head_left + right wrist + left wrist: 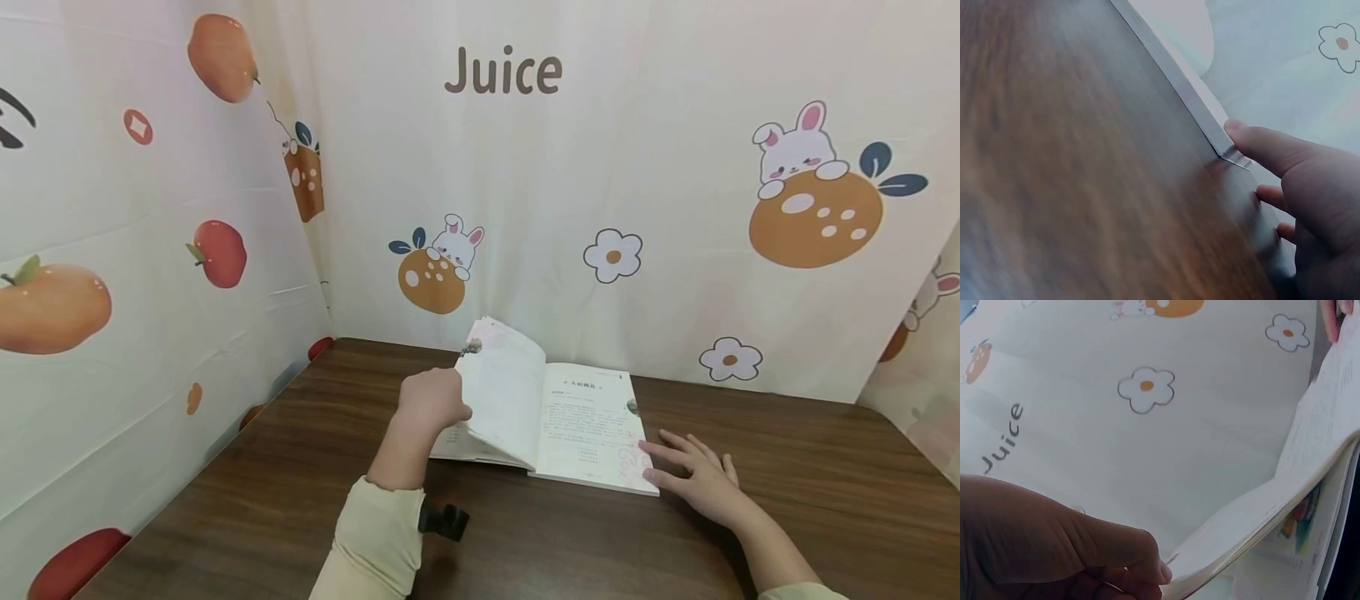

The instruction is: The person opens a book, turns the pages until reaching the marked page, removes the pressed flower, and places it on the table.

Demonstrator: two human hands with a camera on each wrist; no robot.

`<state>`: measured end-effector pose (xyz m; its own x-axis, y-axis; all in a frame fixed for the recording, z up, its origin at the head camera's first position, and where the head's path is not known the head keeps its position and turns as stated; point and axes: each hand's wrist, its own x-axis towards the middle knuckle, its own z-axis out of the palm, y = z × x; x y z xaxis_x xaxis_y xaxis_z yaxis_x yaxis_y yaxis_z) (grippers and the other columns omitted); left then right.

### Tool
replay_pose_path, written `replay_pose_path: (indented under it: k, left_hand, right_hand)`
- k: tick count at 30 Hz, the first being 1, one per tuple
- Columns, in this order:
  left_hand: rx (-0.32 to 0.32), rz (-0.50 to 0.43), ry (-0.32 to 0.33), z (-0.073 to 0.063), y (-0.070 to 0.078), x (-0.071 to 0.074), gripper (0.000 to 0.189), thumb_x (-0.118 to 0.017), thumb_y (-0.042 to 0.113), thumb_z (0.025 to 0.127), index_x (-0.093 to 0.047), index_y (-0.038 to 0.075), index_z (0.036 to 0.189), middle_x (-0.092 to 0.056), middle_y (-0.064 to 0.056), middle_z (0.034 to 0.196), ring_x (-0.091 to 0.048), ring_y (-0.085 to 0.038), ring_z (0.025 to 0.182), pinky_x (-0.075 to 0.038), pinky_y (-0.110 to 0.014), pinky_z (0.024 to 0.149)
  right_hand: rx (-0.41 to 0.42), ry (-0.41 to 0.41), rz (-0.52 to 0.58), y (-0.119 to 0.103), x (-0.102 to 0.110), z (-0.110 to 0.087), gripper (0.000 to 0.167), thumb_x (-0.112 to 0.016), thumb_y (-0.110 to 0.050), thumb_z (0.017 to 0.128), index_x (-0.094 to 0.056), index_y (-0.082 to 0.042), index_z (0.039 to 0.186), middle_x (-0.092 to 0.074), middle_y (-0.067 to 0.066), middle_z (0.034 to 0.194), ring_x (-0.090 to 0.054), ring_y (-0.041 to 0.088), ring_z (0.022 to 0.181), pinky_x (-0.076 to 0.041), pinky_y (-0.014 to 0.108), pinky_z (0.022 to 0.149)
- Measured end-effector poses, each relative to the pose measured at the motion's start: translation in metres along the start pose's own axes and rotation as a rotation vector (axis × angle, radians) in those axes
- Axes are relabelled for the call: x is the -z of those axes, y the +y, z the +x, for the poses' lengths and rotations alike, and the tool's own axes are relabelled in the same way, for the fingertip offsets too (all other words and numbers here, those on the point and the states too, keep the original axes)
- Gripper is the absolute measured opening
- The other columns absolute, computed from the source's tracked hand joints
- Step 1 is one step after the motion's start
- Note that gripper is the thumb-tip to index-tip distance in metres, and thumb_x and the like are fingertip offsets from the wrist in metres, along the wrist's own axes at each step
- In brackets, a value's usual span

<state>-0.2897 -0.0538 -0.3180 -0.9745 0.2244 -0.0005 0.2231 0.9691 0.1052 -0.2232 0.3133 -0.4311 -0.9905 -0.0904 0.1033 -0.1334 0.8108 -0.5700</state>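
Observation:
An open book [585, 433] lies on the dark wooden table, with printed text and a pink pattern on its right page. My left hand [432, 398] pinches the outer edge of several raised left-hand pages [504, 387]; the left wrist view shows the thumb on top of the page edge and the sheets curving up from the spine. Under the lifted pages, a coloured picture [1300, 519] shows on another page. At the book's lower right corner rests my right hand [697, 479], fingers spread and straight, its thumb [1244, 134] touching the corner.
A brown wood-grain table [570, 546] carries the book. Behind it hangs a pale printed curtain [540, 183] with fruit, rabbits and flowers, and another curtain [150, 317] borders the left side. A black strap mount [444, 521] sits on my left wrist.

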Motion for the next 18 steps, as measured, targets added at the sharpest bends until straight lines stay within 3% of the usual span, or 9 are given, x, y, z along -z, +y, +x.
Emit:
replay_pose_path:
  k: [9, 18]
  left_hand:
    - [0.059, -0.010, -0.180, 0.013, -0.013, -0.021, 0.018, -0.070, 0.025, 0.075, -0.062, 0.010, 0.069, -0.056, -0.001, 0.062, -0.049, -0.014, 0.057, -0.041, -0.031, 0.053]
    - [0.074, -0.010, -0.258, 0.021, -0.020, -0.046, 0.022, -0.065, 0.021, 0.077, -0.058, 0.010, 0.059, -0.048, 0.001, 0.051, -0.043, -0.013, 0.047, -0.035, -0.028, 0.050]
  right_hand:
    - [-0.016, -0.014, -0.006, -0.001, 0.001, 0.001, 0.056, -0.063, -0.049, 0.081, -0.060, -0.015, 0.125, -0.034, 0.024, 0.141, -0.011, 0.054, 0.128, 0.007, 0.074, 0.089]
    - [-0.014, -0.014, -0.009, -0.001, 0.002, 0.000, 0.055, -0.063, -0.049, 0.082, -0.060, -0.015, 0.125, -0.034, 0.024, 0.141, -0.012, 0.054, 0.128, 0.007, 0.074, 0.089]
